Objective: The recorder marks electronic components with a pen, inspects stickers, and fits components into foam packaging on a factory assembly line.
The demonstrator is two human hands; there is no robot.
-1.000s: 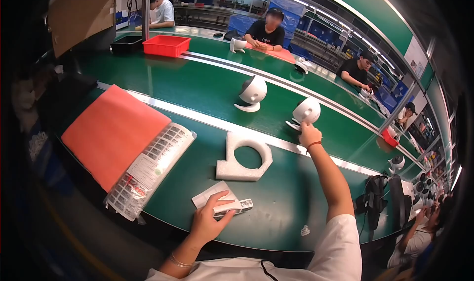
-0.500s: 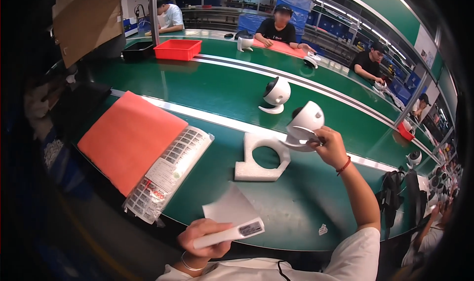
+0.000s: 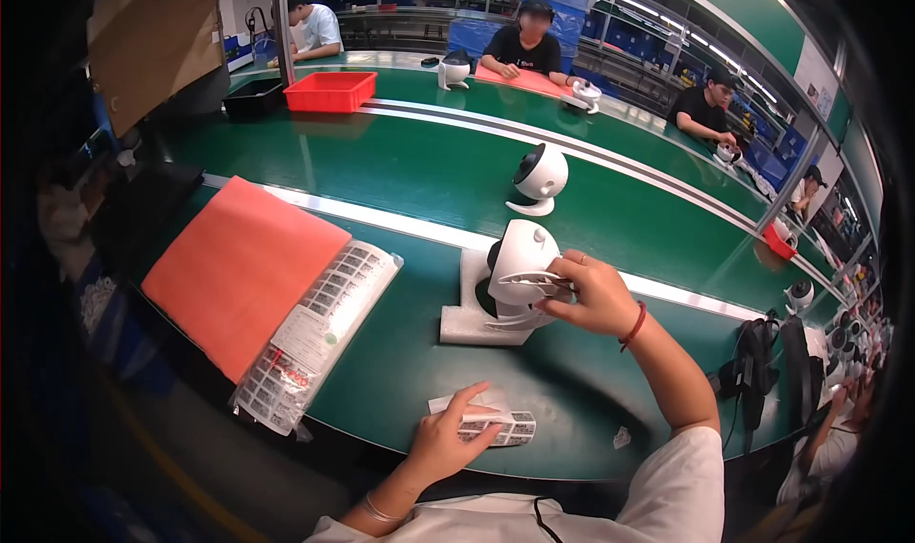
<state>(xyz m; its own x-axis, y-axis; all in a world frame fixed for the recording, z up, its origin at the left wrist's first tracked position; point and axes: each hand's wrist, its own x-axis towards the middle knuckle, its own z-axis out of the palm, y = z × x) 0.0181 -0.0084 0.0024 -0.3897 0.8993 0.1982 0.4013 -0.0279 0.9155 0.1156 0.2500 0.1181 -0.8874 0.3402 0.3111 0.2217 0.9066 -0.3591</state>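
In my right hand is a white round-headed camera, gripped by its curved stand. Its dark face points left, away from my hand. The camera hangs tilted over a white foam block and hides much of the block's round hole; whether they touch I cannot tell. Nearer to me, my left hand rests with fingers spread on a small sheet of printed labels, which lies partly folded on the green table. A similar white camera stands upright just beyond the foam block.
Left of my hands lie an orange sheet and a plastic-sleeved stack of label sheets. A red bin stands far left. Black cables lie at right, near a paper scrap. Several people work across the table.
My right hand has brought the camera left and down over the foam block, turning it. My left hand has lowered the label sheet to the table and spread its fingers.
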